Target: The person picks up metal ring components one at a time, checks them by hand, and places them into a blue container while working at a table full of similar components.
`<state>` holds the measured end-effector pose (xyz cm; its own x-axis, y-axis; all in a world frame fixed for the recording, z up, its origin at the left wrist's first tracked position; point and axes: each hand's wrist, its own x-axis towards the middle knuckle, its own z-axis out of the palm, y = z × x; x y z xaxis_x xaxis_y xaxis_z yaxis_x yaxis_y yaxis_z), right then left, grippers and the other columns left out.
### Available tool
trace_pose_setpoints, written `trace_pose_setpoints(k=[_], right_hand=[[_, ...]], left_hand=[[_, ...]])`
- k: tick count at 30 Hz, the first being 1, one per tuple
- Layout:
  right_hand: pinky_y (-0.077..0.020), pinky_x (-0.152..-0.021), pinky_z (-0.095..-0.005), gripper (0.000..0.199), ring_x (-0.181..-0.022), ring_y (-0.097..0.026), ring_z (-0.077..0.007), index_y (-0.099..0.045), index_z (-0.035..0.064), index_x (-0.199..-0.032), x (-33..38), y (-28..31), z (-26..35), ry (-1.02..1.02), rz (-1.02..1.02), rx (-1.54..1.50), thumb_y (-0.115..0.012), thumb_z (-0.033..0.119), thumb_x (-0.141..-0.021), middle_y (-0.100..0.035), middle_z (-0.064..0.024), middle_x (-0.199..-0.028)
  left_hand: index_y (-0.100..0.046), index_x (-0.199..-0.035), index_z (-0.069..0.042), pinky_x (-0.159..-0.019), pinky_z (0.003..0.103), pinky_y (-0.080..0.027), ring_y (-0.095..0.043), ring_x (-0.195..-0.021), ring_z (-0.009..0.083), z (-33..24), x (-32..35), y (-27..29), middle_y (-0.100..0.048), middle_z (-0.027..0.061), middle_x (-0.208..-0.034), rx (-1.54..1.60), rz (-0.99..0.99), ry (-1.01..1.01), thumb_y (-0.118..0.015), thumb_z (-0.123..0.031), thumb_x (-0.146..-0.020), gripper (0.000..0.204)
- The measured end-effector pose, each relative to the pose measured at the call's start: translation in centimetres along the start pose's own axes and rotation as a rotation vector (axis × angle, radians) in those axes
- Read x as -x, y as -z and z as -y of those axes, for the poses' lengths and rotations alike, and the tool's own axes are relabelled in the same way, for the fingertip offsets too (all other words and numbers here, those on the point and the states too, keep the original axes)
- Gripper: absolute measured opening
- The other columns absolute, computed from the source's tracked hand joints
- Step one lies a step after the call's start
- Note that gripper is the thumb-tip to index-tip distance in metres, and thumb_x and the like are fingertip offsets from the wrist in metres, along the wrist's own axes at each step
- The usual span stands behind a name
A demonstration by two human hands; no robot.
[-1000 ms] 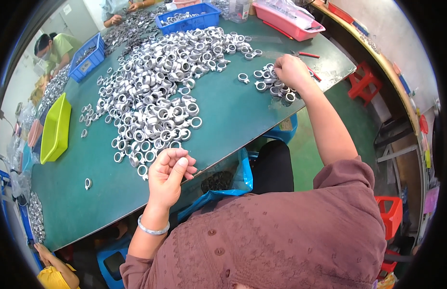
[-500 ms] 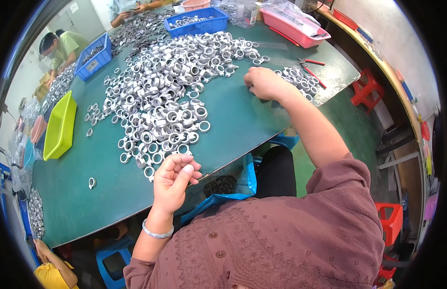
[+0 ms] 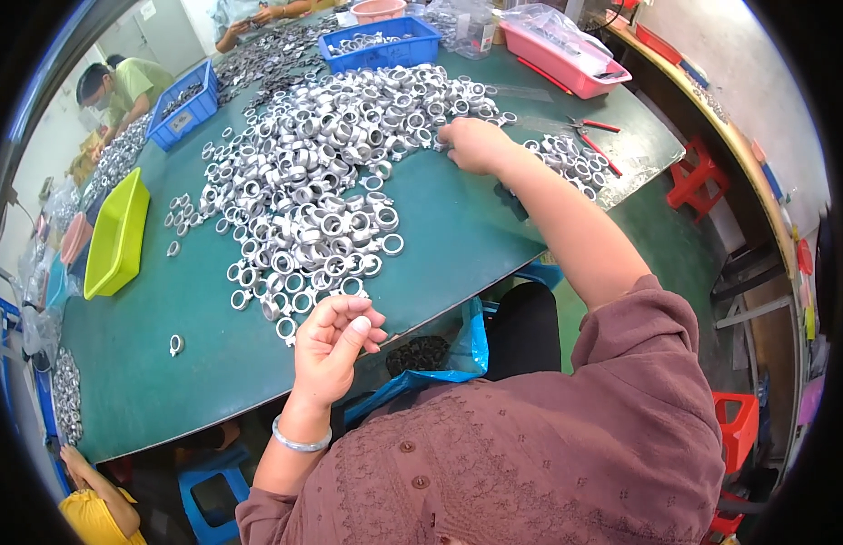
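Observation:
A large heap of silver metal ring clamps, each with a small lug, spreads over the green table. My right hand reaches out to the right edge of this heap. Its fingers are bent down and drawn together beside the outermost rings; their tips are partly hidden, so what they hold cannot be made out. My left hand is held palm up near the table's front edge, just beside the nearest rings. Its fingers are curled in with the thumb against them, and anything between them is hidden.
Right of my right hand lie a smaller ring pile and red-handled pliers. Bins stand around: blue bin, pink bin, yellow-green bin. A blue bag hangs below the front edge. Co-workers sit at the far left.
My right hand has moved left, from near the smaller ring pile to the edge of the large heap. My left hand has kept nearly the same pose.

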<state>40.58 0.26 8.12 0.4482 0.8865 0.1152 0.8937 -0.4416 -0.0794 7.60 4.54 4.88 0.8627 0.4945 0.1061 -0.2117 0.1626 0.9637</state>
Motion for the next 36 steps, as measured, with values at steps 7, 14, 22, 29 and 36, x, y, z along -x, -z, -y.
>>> trace_pose_setpoints(k=[7,14,22,29,36], right_hand=[[-0.0458,-0.067,-0.0343,0.017,-0.074,-0.059,-0.0252,-0.061,0.0032,-0.086,1.1,0.8,2.2,0.151,0.192,-0.234,-0.059,0.009,-0.07,-0.062,-0.0117,-0.077],[-0.0423,-0.059,-0.0204,0.008,-0.066,-0.049,-0.0051,-0.056,0.0003,-0.085,9.2,0.6,10.1,0.208,0.273,-1.277,-0.057,0.007,-0.08,-0.055,0.0016,-0.073],[-0.0432,-0.06,-0.0208,0.006,-0.066,-0.052,-0.0064,-0.053,0.0002,-0.077,12.4,-1.3,14.8,0.169,0.226,-1.683,-0.054,0.002,-0.081,-0.056,-0.0013,-0.072],[-0.044,-0.065,-0.0216,0.007,-0.071,-0.052,-0.0071,-0.056,-0.0005,-0.087,12.6,-1.3,14.6,0.193,0.244,-1.628,-0.055,0.003,-0.082,-0.058,-0.002,-0.079],[-0.0451,-0.059,-0.0215,0.006,-0.064,-0.056,-0.0092,-0.052,-0.0013,-0.077,12.8,-1.0,14.8,0.189,0.197,-1.625,-0.053,0.001,-0.082,-0.056,-0.0028,-0.071]], left_hand=[[-0.05,-0.101,0.0,-0.059,0.022,-0.047,-0.058,-0.069,0.014,-0.1,0.2,0.1,-0.059,0.0109,-0.085,0.008,-0.005,0.003,-0.048,-0.003,-0.085,0.016],[-0.038,-0.121,0.0,-0.057,0.021,-0.045,-0.056,-0.071,0.0121,0.2,-0.7,-0.4,-0.053,0.0127,-0.098,0.051,-0.136,-0.043,-0.045,-0.002,-0.085,0.037],[-0.047,-0.117,0.0,-0.059,0.021,-0.046,-0.056,-0.074,0.0109,0.7,-0.5,0.1,-0.058,0.0074,-0.094,0.074,-0.094,-0.067,-0.051,-0.005,-0.085,0.033],[-0.047,-0.117,0.0,-0.06,0.021,-0.046,-0.056,-0.074,0.0112,0.8,-0.5,0.1,-0.058,0.0069,-0.093,0.093,-0.086,-0.074,-0.052,-0.005,-0.085,0.033],[-0.047,-0.115,0.001,-0.06,0.021,-0.046,-0.055,-0.074,0.0112,0.8,-0.5,0.1,-0.058,0.0065,-0.092,0.077,-0.079,-0.08,-0.052,-0.005,-0.084,0.032]])
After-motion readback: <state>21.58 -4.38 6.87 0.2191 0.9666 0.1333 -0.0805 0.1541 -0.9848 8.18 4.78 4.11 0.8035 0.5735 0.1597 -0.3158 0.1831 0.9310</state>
